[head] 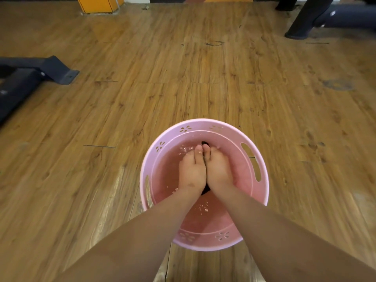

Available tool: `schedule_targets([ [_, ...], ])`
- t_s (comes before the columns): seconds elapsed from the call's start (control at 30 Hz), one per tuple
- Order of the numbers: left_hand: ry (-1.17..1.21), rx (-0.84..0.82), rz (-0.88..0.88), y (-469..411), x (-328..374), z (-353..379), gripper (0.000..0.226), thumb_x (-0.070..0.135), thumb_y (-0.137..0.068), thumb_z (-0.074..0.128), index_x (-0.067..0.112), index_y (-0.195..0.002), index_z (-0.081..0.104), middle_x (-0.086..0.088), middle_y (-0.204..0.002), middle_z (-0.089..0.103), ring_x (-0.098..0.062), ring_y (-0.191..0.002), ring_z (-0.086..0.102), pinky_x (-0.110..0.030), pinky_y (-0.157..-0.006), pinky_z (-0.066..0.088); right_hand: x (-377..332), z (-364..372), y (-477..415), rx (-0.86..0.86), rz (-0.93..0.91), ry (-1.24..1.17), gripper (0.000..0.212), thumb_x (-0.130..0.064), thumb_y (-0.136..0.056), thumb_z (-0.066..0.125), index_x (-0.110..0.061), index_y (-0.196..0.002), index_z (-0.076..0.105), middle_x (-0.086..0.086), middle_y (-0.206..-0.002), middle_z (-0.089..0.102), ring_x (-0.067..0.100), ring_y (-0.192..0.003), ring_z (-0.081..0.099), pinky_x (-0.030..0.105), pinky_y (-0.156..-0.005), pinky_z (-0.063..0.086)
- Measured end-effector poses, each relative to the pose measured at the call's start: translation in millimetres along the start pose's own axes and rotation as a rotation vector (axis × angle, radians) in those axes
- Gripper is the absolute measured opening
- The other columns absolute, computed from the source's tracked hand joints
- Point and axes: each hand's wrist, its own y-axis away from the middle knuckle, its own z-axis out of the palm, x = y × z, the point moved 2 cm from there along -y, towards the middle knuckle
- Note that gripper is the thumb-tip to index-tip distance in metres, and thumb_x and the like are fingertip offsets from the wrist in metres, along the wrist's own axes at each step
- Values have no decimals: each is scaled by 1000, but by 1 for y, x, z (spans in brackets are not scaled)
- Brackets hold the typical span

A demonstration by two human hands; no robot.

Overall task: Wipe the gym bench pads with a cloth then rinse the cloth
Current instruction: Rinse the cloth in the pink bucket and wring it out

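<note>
A pink plastic basin (262, 165) with water in it stands on the wooden floor in front of me. Both my hands are in the water, pressed side by side. My left hand (192, 171) and my right hand (217, 169) hold a dark cloth (204, 143) between them. Only small dark bits of the cloth show, at the fingertips and below the wrists. My fingers are under water and mostly hidden, so their grip is hard to see.
A dark metal bench base (30, 76) lies on the floor at the left. Black equipment legs (305, 19) stand at the far right. An orange cabinet (97, 4) is at the back. Wooden floor (183, 78) surrounds the basin.
</note>
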Motion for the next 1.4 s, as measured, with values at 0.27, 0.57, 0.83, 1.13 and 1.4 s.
schedule_targets([
  [0.27,-249,-48,-321,-12,-29,1,33,39,-99,44,14,-120,50,-12,-120,60,-33,-112,55,-34,-94,42,16,5,5,-98,194,267,49,-44,-99,37,-16,-138,26,16,-140,41,34,-125,44,43,-99,36],
  [0.57,-55,55,-307,-4,-38,3,23,40,-98,43,23,-105,57,-9,-117,62,-29,-108,57,-37,-98,43,14,15,9,-226,124,-129,31,-37,-101,38,-24,-124,56,6,-122,62,25,-113,56,24,-87,34],
  [0.83,119,132,-24,-14,3,-8,30,35,-101,42,18,-96,66,2,-92,71,-15,-91,65,-37,-92,50,-21,-3,2,39,-79,-185,37,-45,-97,42,-15,-87,63,-2,-79,69,15,-78,65,34,-75,52],
  [1.13,97,87,16,-21,9,-8,34,30,-103,41,16,-89,69,0,-85,71,-13,-85,67,-37,-87,53,-29,-8,-1,-32,-102,-169,43,-36,-103,32,-21,-91,70,-5,-77,68,14,-81,66,29,-76,50],
  [1.4,150,105,20,-27,8,-10,38,30,-100,45,24,-67,62,5,-71,68,-14,-75,65,-42,-83,55,-29,-2,-10,-34,-55,-244,38,-32,-101,39,-16,-83,68,-1,-74,69,14,-74,66,28,-67,49],
])
